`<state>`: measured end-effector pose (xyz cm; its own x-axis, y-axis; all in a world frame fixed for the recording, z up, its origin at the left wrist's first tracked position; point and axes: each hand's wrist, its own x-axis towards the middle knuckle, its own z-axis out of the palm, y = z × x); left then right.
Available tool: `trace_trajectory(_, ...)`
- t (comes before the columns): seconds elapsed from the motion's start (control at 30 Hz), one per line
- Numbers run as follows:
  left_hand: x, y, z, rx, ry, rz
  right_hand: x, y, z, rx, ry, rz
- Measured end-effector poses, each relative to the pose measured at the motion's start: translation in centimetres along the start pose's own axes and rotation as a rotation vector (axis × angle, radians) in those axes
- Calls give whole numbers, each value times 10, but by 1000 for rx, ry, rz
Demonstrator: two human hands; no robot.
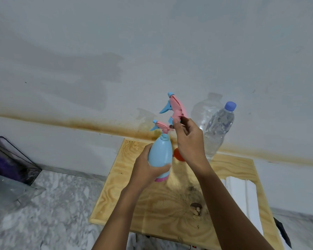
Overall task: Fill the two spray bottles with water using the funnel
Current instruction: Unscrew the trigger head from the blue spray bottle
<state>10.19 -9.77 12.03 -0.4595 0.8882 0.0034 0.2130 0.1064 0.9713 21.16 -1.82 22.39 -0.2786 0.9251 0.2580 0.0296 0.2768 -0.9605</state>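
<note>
- Blue spray bottle: centre of frame, lifted above the plywood worktop, tilted slightly, neck open, pink band at the base.
- Left hand: wrapped round the lower body of that bottle.
- Right hand: just right of the open neck, pinching the collar of the pink-and-blue trigger head, which is held clear above the bottle.
- Second trigger head: just behind the open neck; its own bottle hidden, so screwed on or loose cannot be told.
- Orange funnel: on the worktop behind the right wrist, mostly hidden.
- Water bottle: right of centre, upright near the back edge, blue cap on, apparently full.
- Risk, hands: both occupied, with funnel and capped water bottle each needing a free one; a hastily dropped trigger head likely to roll off.
- Risk, tipping: narrow base plus a loaded funnel, easily toppled if let go.
- Risk, spill: full bottle prone to gulping, overflowing the funnel onto bare plywood.
- Risk, collision: hidden second bottle close behind, easily knocked when setting this one down.
</note>
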Motion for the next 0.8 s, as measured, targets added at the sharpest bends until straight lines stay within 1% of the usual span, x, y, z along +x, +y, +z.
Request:
trace_trajectory(0.1, 4, -14, 6, 1, -18, -46, 3, -4, -7, 35, 52, -16)
trace_trajectory(0.23, 6, -35, 15, -14, -28, -105, 10, -16, -24, 203, 188, -37)
trace_trajectory(0.33, 6, -57, 23, 7, -11, -157, 17, -16, -44, 215, 232, -7)
trace_trajectory(0.43, 6, -73, 33, 124, 20, -169, 12, 7, -62, 74, 149, 85)
trace_trajectory(0.57, 4, -88, 43, 231, 21, -196, -9, 79, -78, -222, 40, 270)
trace_trajectory(0.63, 2, -97, 47, 260, 39, -208, -19, 111, -81, -317, -7, 376)
trace_trajectory(0.7, -1, -106, 51, 272, 60, -229, -28, 135, -80, -319, -44, 461)
trace_trajectory(0.8, -6, -113, 55, 283, 79, -224, -40, 154, -75, -246, -119, 584)
